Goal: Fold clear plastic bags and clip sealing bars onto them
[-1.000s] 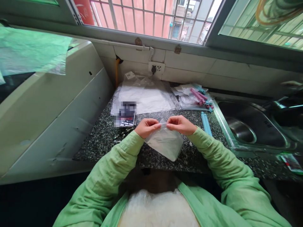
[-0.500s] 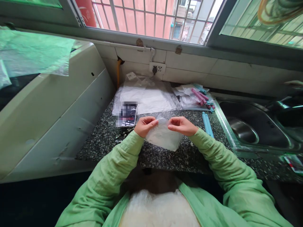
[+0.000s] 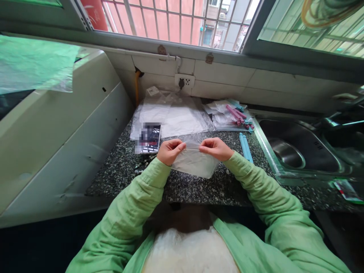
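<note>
Between my two hands is a small translucent plastic bag (image 3: 196,163), held just above the speckled dark countertop (image 3: 187,191). My left hand (image 3: 171,151) pinches its upper left edge between thumb and fingers. On the upper right edge, my right hand (image 3: 216,148) has the same kind of pinch. The bag hangs toward me and looks flat; whether its mouth is open I cannot tell. To the right of my right hand lie light-blue plastic strips (image 3: 246,147), side by side on the counter. A phone-like flat object (image 3: 152,138), partly blurred out, lies beyond my left hand.
Large clear plastic bags (image 3: 176,115) lie flat near the wall. Beside them is a pile of small bags with pink and blue strips (image 3: 237,115). A metal sink (image 3: 301,132) is at the right, a pale appliance side (image 3: 74,125) at the left. A socket (image 3: 184,81) is on the wall.
The bag's upper edge is stretched straighter between my hands, and its body looks more spread out. Both hands keep their pinch. The whole view has shifted slightly.
</note>
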Tool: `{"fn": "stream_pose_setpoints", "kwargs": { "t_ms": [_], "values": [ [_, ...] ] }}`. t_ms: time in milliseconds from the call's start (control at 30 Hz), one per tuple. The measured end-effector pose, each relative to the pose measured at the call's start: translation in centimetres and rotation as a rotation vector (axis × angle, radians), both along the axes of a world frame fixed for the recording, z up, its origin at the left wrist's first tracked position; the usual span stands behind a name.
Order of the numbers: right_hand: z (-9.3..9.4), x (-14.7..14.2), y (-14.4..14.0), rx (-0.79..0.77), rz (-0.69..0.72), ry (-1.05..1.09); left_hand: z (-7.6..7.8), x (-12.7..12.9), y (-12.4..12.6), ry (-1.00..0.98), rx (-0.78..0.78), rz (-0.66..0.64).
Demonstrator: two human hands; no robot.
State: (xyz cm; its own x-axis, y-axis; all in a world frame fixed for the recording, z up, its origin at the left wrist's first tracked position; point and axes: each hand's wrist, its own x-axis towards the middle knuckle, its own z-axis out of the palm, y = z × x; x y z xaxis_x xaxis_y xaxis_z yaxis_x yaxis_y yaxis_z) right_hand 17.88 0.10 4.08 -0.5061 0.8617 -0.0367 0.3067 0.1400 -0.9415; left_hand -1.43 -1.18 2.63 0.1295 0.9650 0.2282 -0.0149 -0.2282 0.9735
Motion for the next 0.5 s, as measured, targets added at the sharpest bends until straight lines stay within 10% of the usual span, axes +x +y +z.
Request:
{"fn": "stream_pose_setpoints", "kwargs": {
  "t_ms": [500],
  "values": [
    [-0.3, 2.5, -0.2, 0.067, -0.03, -0.067, -0.6, -0.5, 0.5, 0.031, -0.002, 0.076]
  ]
}}
